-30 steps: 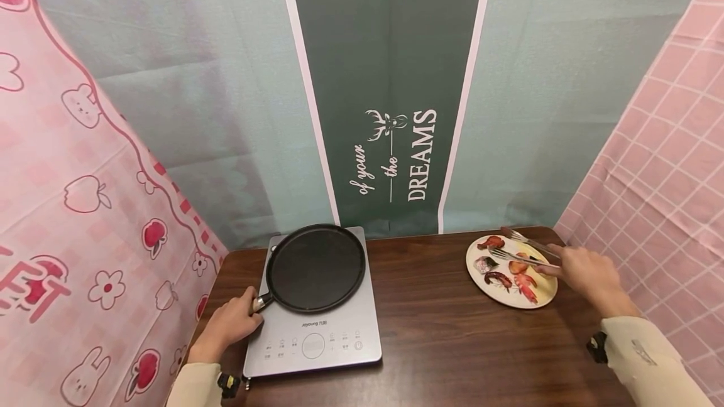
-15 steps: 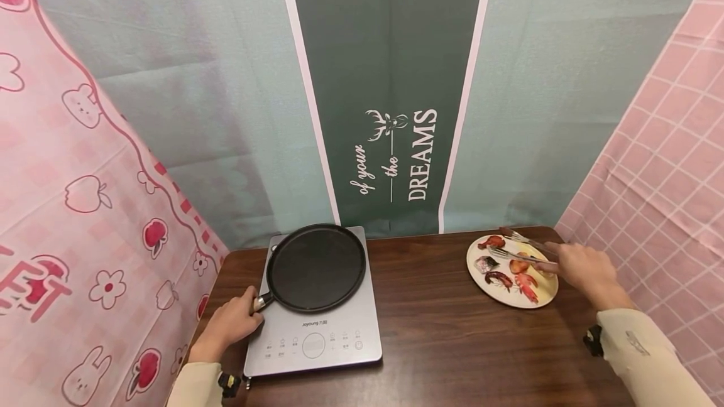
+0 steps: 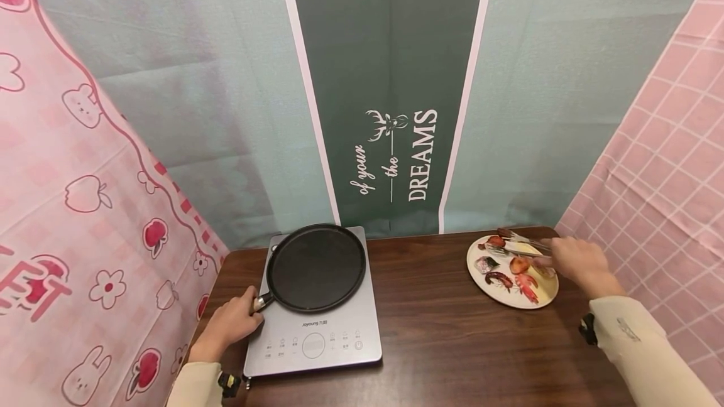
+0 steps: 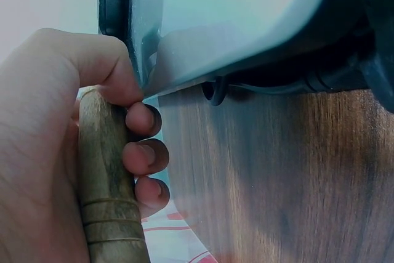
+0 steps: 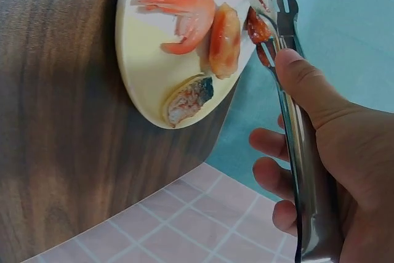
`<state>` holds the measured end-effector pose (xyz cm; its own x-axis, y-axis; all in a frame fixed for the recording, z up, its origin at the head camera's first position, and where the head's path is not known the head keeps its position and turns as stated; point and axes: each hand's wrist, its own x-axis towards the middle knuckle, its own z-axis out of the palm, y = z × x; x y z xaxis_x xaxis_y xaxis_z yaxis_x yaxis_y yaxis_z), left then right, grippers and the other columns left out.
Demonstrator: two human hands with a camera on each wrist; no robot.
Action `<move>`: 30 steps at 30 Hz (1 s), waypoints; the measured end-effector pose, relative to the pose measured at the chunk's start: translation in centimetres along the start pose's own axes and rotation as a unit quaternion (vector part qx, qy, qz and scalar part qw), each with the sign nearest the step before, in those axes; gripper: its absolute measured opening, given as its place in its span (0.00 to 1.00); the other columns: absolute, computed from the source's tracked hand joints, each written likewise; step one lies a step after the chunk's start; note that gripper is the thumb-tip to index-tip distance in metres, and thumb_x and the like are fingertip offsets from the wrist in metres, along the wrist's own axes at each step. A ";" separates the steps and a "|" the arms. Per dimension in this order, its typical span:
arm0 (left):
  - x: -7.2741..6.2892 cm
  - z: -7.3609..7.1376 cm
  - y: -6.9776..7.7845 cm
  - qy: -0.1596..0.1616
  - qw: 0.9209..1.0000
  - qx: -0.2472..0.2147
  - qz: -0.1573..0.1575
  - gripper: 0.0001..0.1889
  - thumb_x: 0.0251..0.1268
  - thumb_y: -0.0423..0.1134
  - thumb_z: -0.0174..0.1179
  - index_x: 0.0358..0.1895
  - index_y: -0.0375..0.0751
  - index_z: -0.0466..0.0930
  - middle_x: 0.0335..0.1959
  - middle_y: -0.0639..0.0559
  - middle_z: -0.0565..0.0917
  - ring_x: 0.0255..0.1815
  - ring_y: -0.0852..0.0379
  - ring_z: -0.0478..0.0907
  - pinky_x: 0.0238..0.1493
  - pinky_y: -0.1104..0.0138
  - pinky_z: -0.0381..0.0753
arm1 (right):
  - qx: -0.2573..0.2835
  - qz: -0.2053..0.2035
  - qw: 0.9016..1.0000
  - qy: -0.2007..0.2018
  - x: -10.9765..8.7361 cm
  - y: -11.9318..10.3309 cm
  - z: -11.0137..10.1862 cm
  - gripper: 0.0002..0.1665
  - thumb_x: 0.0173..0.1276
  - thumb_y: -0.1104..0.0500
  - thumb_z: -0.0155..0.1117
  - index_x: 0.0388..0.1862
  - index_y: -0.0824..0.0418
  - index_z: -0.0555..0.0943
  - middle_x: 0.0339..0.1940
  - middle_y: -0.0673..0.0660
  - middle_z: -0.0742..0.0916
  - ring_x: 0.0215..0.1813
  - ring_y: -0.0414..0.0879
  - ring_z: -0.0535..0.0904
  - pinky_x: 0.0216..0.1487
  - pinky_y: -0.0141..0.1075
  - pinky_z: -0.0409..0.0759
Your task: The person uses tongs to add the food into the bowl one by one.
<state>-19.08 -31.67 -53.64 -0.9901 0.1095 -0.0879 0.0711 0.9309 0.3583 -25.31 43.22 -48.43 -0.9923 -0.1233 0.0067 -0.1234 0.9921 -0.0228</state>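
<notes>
My left hand (image 3: 234, 316) grips the wooden handle (image 4: 108, 170) of a flat black pan (image 3: 317, 267) that rests on a silver induction cooker (image 3: 313, 363). My right hand (image 3: 579, 262) holds fork-tipped metal tongs (image 5: 301, 177) over the far side of an oval white plate (image 3: 492, 294). The tong tips lie about a red-brown drumstick-like piece (image 5: 257, 28); whether they squeeze it I cannot tell. Other food pieces lie nearby on the plate: an orange-red shrimp (image 5: 184, 13), an orange oblong piece (image 5: 225, 41) and a piece with a dark edge (image 5: 188, 100).
Both pan and plate are on a dark wooden table (image 3: 430, 319), the plate at the far right. Behind the table hangs a green cloth with printed words (image 3: 390, 80). Pink cloths flank it left (image 3: 73, 206) and right (image 3: 650, 174).
The right hand has shifted slightly forward and left, and the tongs have moved from above the plate's middle onto the drumstick-like piece, their tips drawing closer together. The left hand has stayed still.
</notes>
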 end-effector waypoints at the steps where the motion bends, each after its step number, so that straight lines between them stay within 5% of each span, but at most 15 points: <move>1: 0.0 0.0 0.0 0.000 1.000 0.000 0.000 0.15 0.62 0.38 0.65 0.48 0.42 0.72 0.24 0.50 0.75 0.25 0.52 0.70 0.30 0.55 0.70 | 0.000 -0.001 1.000 -0.002 0.1 -0.1 -0.1 0.36 0.67 0.39 0.73 0.63 0.63 0.84 0.42 0.75 0.89 0.35 0.72 0.86 0.26 0.59 0.78; 18: -0.1 0.0 0.1 0.000 1.000 -0.003 -0.002 0.15 0.62 0.37 0.65 0.49 0.42 0.73 0.24 0.51 0.74 0.26 0.52 0.70 0.31 0.55 0.70 | 0.006 -0.014 1.000 -0.022 0.7 0.1 -0.9 0.29 0.66 0.40 0.74 0.56 0.60 0.89 0.40 0.70 0.90 0.34 0.67 0.86 0.28 0.59 0.78; 30: 0.0 0.1 0.0 0.002 1.000 0.005 -0.001 0.14 0.62 0.38 0.65 0.47 0.43 0.72 0.24 0.51 0.74 0.26 0.52 0.70 0.31 0.54 0.70 | -0.013 -0.024 0.999 -0.017 1.0 0.1 -1.3 0.37 0.64 0.34 0.74 0.63 0.57 0.87 0.43 0.69 0.89 0.38 0.70 0.86 0.31 0.60 0.80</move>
<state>-19.07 -31.65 -53.70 -0.9907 0.1065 -0.0851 0.0704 0.9344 0.3492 -26.29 43.24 -47.09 -0.9849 -0.1712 -0.0275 -0.1713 0.9852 0.0028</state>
